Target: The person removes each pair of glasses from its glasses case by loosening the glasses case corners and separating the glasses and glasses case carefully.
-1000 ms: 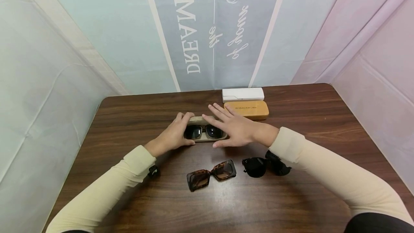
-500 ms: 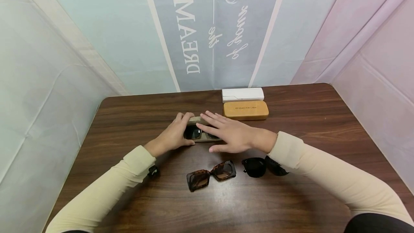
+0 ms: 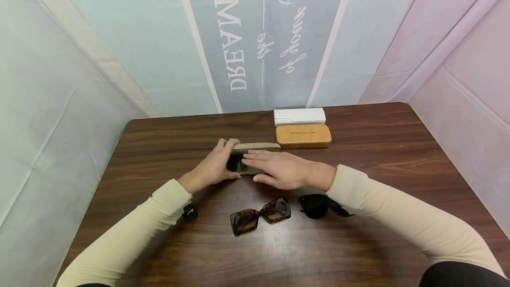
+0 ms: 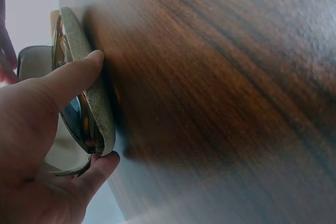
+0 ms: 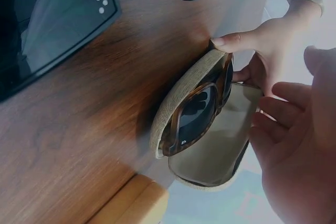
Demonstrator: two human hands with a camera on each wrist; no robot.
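A beige fabric glasses case (image 3: pixel 264 147) stands on the table with its lid partly raised. Inside lie tortoiseshell-framed sunglasses (image 5: pixel 197 111) with dark lenses. My left hand (image 3: pixel 211 166) grips the left end of the case, thumb at the front and fingers at the back. In the left wrist view that thumb (image 4: pixel 79 77) presses the woven side wall. My right hand (image 3: pixel 284 169) is over the case's right part, fingers nearly straight, covering much of the sunglasses in the head view. Its fingertips (image 5: pixel 257 129) are at the lid's edge in the right wrist view.
Tortoiseshell sunglasses (image 3: pixel 260 216) lie in front of the case on the wooden table (image 3: pixel 179 251). Black sunglasses (image 3: pixel 314 206) lie to their right, partly under the right forearm. Behind are a tan case (image 3: pixel 303 136) and a white case (image 3: pixel 299 116), near the back edge.
My right hand has moved left and toward the front over the case, its spread fingers drawing together. The lid has swung partway down over the sunglasses. My left hand keeps its place.
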